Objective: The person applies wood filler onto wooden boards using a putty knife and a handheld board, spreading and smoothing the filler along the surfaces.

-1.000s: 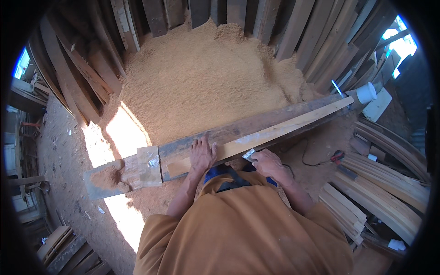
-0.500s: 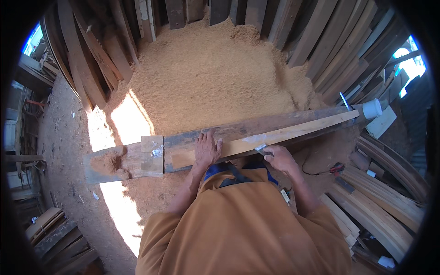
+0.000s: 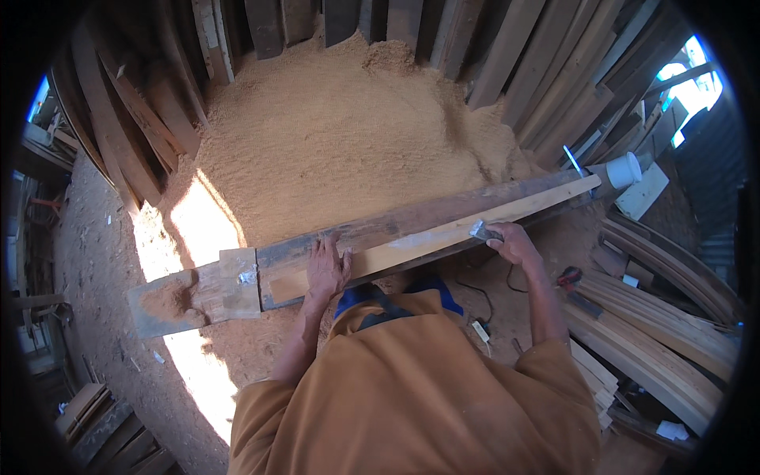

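Note:
A long pale plank (image 3: 372,260) lies along a dark, worn bench board (image 3: 372,229), with a whitish smear (image 3: 419,239) across its middle. My left hand (image 3: 327,267) is spread flat on the plank's left part, fingers reaching over onto the bench board. In my right hand (image 3: 517,244) is a putty knife (image 3: 482,231) with whitish paste on its blade, its handle wrapped by my fingers. The blade is over the plank, right of the smear; whether it touches I cannot tell. Left of the plank, a thin square board (image 3: 241,297) carries a lump of white paste.
Brown dust (image 3: 165,301) is heaped on the bench's left end. Beyond lies a broad sawdust pile (image 3: 340,142), ringed by leaning timbers (image 3: 507,55). A white tub (image 3: 624,170) stands at the bench's right end. Stacked planks (image 3: 633,348) and a red-and-black tool (image 3: 569,277) are at right.
My right hand has moved the putty knife rightward along the plank and turned its blade. My left hand stays on the plank. The whole view has shifted slightly.

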`<state>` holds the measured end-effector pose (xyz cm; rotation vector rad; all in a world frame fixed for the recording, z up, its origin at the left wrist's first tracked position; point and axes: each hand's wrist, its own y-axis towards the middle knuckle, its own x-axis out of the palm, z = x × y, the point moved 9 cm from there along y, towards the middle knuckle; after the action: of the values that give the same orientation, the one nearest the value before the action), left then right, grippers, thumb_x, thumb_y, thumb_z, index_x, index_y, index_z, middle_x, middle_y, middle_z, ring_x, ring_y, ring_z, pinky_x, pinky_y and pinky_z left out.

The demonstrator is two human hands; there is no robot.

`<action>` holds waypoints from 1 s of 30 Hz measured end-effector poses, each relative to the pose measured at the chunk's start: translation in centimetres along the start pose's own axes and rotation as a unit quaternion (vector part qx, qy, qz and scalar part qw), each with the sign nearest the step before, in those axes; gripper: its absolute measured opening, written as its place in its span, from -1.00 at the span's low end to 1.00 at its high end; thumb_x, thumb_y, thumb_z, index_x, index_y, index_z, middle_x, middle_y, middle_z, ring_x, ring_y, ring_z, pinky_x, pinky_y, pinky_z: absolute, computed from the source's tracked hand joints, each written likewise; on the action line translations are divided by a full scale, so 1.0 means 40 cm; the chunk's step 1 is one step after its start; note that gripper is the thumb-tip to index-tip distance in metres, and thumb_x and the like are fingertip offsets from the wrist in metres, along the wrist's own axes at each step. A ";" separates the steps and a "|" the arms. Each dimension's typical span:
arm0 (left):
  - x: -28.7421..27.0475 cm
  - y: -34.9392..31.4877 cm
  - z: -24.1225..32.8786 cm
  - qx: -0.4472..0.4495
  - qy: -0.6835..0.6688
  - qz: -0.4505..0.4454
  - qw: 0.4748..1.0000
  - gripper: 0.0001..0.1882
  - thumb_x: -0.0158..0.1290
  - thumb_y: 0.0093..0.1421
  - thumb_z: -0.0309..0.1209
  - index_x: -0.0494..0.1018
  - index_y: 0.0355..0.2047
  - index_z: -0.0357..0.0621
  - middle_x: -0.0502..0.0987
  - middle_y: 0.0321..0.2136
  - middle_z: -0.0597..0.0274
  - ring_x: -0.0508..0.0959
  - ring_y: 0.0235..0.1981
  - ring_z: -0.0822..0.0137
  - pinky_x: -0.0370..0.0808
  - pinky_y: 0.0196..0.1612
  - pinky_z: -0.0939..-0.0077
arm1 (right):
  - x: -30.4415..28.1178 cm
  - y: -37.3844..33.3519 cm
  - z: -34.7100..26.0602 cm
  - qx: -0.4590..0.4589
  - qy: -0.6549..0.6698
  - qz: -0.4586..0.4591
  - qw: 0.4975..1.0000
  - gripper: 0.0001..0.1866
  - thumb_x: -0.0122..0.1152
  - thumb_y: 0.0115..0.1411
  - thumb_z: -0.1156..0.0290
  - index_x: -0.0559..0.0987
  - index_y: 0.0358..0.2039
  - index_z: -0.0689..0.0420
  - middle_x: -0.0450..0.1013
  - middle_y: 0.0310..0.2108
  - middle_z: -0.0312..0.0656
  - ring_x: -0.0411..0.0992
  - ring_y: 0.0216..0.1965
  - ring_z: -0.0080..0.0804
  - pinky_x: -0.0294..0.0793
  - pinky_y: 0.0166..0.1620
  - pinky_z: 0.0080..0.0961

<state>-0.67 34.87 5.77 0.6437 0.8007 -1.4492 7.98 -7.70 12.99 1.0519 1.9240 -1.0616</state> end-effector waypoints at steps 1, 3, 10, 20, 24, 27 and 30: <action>0.004 0.001 -0.004 0.000 -0.002 -0.002 1.000 -0.46 0.00 0.32 -0.15 0.27 0.20 -0.18 0.49 0.07 -0.07 0.38 0.14 -0.24 0.24 0.25 -0.11 | 0.000 0.002 0.014 0.002 -0.001 -0.001 1.000 -0.51 0.37 0.05 0.51 0.58 0.05 0.20 0.54 -0.01 0.09 0.51 0.01 0.02 0.45 0.11 -0.23; -0.005 0.001 0.004 0.030 0.013 0.026 0.999 -0.47 0.02 0.31 -0.18 0.27 0.20 -0.18 0.49 0.06 -0.06 0.39 0.12 -0.22 0.27 0.22 -0.09 | 0.003 0.010 0.009 -0.010 -0.001 -0.021 1.000 -0.56 0.37 0.07 0.46 0.61 0.01 0.19 0.56 -0.04 0.09 0.51 0.00 0.04 0.45 0.11 -0.22; -0.004 0.011 0.012 0.004 0.016 0.014 1.000 -0.47 0.03 0.30 -0.21 0.27 0.19 -0.20 0.48 0.05 -0.09 0.39 0.12 -0.22 0.28 0.21 -0.06 | -0.042 0.007 0.061 -0.004 -0.097 -0.035 0.995 -0.55 0.34 0.12 0.36 0.60 0.05 0.11 0.52 -0.01 0.05 0.46 0.04 0.03 0.41 0.15 -0.20; -0.009 0.025 0.017 -0.054 0.092 0.051 0.993 -0.47 0.01 0.30 -0.19 0.30 0.18 -0.24 0.51 0.01 -0.13 0.43 0.06 -0.23 0.28 0.21 -0.06 | 0.012 0.067 0.094 -0.117 -0.038 -0.121 0.985 -0.54 0.32 0.14 0.36 0.57 0.09 0.13 0.50 -0.01 0.01 0.43 0.07 0.00 0.38 0.18 -0.17; -0.011 0.023 0.014 -0.050 0.106 0.082 0.990 -0.46 -0.01 0.31 -0.15 0.30 0.18 -0.23 0.51 0.01 -0.10 0.43 0.06 -0.23 0.28 0.19 -0.07 | 0.048 0.085 0.036 -0.157 -0.035 -0.170 0.972 -0.54 0.31 0.16 0.34 0.57 0.10 0.11 0.49 -0.05 -0.04 0.44 0.03 -0.04 0.41 0.14 -0.22; -0.009 0.027 0.007 -0.110 0.103 0.045 0.988 -0.46 -0.03 0.32 -0.13 0.31 0.18 -0.22 0.51 0.01 -0.11 0.43 0.07 -0.22 0.28 0.18 -0.07 | 0.065 0.101 -0.014 -0.140 -0.036 -0.195 0.970 -0.54 0.30 0.18 0.33 0.57 0.10 0.11 0.48 -0.09 -0.06 0.44 0.00 -0.08 0.42 0.11 -0.23; -0.009 0.023 0.005 -0.095 0.116 0.067 0.986 -0.45 -0.05 0.33 -0.10 0.31 0.18 -0.22 0.51 0.01 -0.13 0.42 0.08 -0.21 0.27 0.19 -0.07 | 0.079 0.106 -0.042 -0.178 -0.039 -0.171 0.968 -0.57 0.30 0.18 0.39 0.57 0.07 0.19 0.49 -0.16 -0.01 0.45 0.00 -0.03 0.42 0.12 -0.23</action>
<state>0.28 34.94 6.10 0.7134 1.0435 -1.1728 10.05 -3.76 9.66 0.4837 2.1761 -0.8707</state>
